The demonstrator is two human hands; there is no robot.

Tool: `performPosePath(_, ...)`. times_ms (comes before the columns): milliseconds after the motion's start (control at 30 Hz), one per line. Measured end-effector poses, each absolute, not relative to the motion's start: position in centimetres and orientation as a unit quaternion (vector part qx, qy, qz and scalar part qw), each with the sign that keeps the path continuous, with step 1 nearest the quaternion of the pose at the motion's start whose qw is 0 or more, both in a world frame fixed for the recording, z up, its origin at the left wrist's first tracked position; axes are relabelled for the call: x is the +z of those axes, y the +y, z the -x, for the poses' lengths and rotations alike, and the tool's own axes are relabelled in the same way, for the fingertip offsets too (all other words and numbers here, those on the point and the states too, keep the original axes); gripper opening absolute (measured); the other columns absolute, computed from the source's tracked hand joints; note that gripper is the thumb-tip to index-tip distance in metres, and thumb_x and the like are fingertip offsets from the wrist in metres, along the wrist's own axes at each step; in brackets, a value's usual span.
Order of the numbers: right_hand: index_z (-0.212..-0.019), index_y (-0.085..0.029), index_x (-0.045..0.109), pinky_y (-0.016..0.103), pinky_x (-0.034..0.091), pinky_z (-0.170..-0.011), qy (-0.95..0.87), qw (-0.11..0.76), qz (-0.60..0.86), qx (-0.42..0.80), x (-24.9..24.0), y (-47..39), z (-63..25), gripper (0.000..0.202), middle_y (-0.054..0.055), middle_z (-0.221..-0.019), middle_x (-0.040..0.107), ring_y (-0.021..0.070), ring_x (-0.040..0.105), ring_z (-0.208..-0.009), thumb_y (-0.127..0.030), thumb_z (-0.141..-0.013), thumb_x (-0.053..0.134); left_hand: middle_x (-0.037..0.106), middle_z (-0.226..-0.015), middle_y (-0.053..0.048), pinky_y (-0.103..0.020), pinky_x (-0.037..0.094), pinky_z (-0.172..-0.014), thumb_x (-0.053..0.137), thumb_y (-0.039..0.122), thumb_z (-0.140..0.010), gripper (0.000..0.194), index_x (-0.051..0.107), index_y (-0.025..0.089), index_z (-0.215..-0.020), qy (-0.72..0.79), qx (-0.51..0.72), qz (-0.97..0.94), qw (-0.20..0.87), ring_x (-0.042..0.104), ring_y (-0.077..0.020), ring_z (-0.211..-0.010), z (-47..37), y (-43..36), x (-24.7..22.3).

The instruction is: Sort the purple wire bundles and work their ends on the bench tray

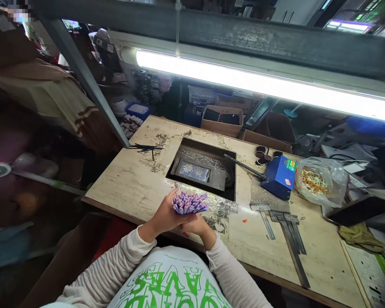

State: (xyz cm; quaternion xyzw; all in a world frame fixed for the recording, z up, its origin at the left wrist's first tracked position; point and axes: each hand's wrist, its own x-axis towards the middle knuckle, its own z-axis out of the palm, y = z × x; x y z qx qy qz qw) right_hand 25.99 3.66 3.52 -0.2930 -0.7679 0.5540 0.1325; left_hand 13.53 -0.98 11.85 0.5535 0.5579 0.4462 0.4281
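A thick bundle of thin purple strands with pinkish tips (pixel 190 202) stands at the table's front edge, close to my body. My left hand (pixel 163 217) is wrapped round its left and near side, with the thumb side toward the bundle. Below and to the right, my right hand (pixel 195 225) is closed about the lower part of the bundle; its fingers are partly hidden behind the left hand. The lower ends of the strands are covered by both hands.
Beyond the hands, a recessed tray (pixel 176 159) holds a dark metal frame (pixel 218 179). Rightward are a blue box (pixel 277 176) with a rod, a plastic bag of rings (pixel 321 182) and metal squares (pixel 291 239). Black strips (pixel 146 148) lie left. A lit tube (pixel 244 79) hangs above.
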Motion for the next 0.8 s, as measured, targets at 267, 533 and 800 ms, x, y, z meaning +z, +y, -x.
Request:
performPosePath(267, -0.063, -0.017, 0.066, 0.022, 0.049, -0.063, -0.741, 0.125, 0.288, 0.593, 4.0, 2.9, -25.6, 0.01, -0.001, -0.067, 0.065, 0.0163, 0.057, -0.072, -0.01, -0.057, 0.061, 0.068, -0.066, 0.003, -0.046, 0.018, -0.117, 0.076, 0.043, -0.065, 0.026, 0.066, 0.02, -0.065, 0.58, 0.452, -0.578, 0.354, 0.058, -0.0156, -0.066, -13.5, -1.5, 11.9)
performPosePath(533, -0.048, -0.022, 0.055, 0.024, 0.04, -0.045, -0.672, 0.118, 0.282, 0.675, 3.8, 1.6, -25.8, 0.01, -0.003, -0.043, 0.051, 0.0123, 0.046, -0.044, -0.019, -0.057, 0.055, 0.067, -0.063, 0.002, -0.048, 0.017, -0.116, 0.073, 0.048, -0.068, 0.028, 0.067, 0.021, -0.063, 0.566, 0.457, -0.596, 0.34, 0.057, -0.0172, -0.063, -13.0, -1.9, 12.0)
performPosePath(800, -0.047, -0.021, 0.056, 0.023, 0.041, -0.045, -0.595, 0.16, 0.318, 0.721, 3.4, -0.1, -25.9, 0.006, -0.004, -0.046, 0.054, 0.0107, 0.047, -0.045, -0.018, -0.053, 0.058, 0.063, -0.059, 0.001, -0.045, 0.028, -0.111, 0.071, 0.051, -0.07, 0.031, 0.065, 0.023, -0.059, 0.55, 0.435, -0.599, 0.386, 0.058, -0.0188, -0.069, -12.9, -2.4, 12.2)
